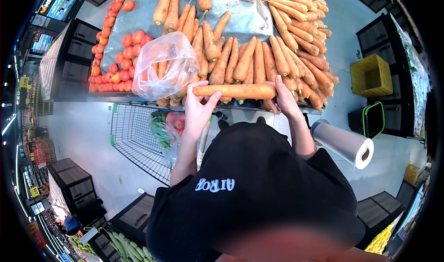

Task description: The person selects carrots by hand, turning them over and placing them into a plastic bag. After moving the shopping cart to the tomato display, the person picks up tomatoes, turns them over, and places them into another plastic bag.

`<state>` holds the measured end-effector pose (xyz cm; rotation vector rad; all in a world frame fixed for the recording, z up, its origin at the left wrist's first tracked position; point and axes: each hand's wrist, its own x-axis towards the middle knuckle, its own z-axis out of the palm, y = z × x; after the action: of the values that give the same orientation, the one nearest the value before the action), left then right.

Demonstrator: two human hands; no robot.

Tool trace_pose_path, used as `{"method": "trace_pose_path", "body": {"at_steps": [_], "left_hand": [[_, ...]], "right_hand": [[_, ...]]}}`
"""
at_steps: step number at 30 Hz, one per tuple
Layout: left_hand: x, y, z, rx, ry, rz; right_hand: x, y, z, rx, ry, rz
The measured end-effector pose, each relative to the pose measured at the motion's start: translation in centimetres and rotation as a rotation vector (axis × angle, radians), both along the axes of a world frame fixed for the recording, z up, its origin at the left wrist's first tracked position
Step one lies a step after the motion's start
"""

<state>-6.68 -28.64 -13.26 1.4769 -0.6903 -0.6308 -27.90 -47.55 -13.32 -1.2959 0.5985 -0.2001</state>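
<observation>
Two hands, one carrot (235,92) | carrot-covered stand (125,21) | tiled shop floor (88,123)

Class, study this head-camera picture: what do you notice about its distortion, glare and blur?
Head view: strong fisheye bending, with black corners and side cabinets slanting near the rim. Head view: bright glare on the shiny sheet beside the piled carrots. Head view: a reddish blur at bottom centre, over the black shirt, while the held carrot looks fairly sharp.
</observation>
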Motion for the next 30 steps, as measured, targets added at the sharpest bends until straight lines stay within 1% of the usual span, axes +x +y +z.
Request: {"method": "trace_pose_path", "body": {"at_steps": [2,3,5,6,7,9,10,13,14,15,17,20,21,23,24,25,27,28,29,30], "left_hand": [[0.4,-0.1,-0.7,0.105,-0.046,0.01],[0.7,-0.2,-1.1,0.157,-0.068,0.015],[1.2,-0.1,-2.8,0.334,-0.168,-0.05],[1.4,-0.2,-3.3,0.422,-0.219,-0.082],[1.4,0.0,-3.7,0.498,-0.266,-0.118],[0.5,0.1,-2.4,0.651,-0.36,-0.188],[0.0,0.1,-2.6,0.602,-0.345,-0.186],[-0.4,0.1,-3.2,0.453,-0.276,-0.196],[-0.4,-0.1,-2.7,0.43,-0.267,-0.202],[-0.2,0.0,-2.3,0.409,-0.288,-0.214],[0.2,0.0,-1.7,0.367,-0.33,-0.234],[0.9,0.3,-0.7,0.28,-0.323,-0.165],[1.4,0.5,-0.6,0.273,-0.344,-0.133],[2.8,0.8,-0.8,0.261,-0.385,-0.076],[3.5,0.9,-0.8,0.276,-0.358,-0.023],[3.8,1.1,0.9,0.33,-0.383,0.009],[6.1,1.1,0.8,0.235,-0.556,0.11],[7.1,1.4,1.2,0.286,-0.619,0.154],[9.0,1.5,0.6,0.265,-0.751,0.193],[10.4,1.5,0.9,0.267,-0.808,0.218]], "right_hand": [[-0.3,0.2,0.1,0.075,0.038,0.043],[-0.3,0.5,0.6,0.098,-0.031,0.073],[-0.1,1.3,0.3,-0.026,-0.075,0.096],[-0.1,1.3,0.3,0.059,-0.081,0.064],[-0.1,1.4,0.3,0.009,-0.079,0.022],[0.1,1.4,0.0,-0.088,-0.074,-0.061],[0.1,1.1,-0.4,-0.194,-0.02,-0.11],[0.1,0.2,0.4,-0.651,0.079,-0.261],[0.3,0.6,1.1,-0.605,-0.009,-0.358],[0.6,0.3,0.2,-0.727,-0.117,-0.437],[1.1,0.0,0.8,-1.076,-0.178,-0.466],[2.4,0.2,1.0,-1.317,-0.3,-0.598],[2.9,0.6,0.0,-1.334,-0.276,-0.606],[3.6,-0.2,-3.2,-1.502,-0.103,-0.457],[4.3,-0.2,-4.3,-1.613,0.029,-0.335],[4.7,-0.4,-6.8,-1.613,0.15,-0.164],[4.9,0.2,-7.4,-1.681,0.234,0.076],[4.9,0.4,-8.5,-1.62,0.238,0.058],[4.9,0.3,-8.9,-1.618,0.23,0.027],[5.0,0.4,-9.0,-1.614,0.222,-0.003]]}}
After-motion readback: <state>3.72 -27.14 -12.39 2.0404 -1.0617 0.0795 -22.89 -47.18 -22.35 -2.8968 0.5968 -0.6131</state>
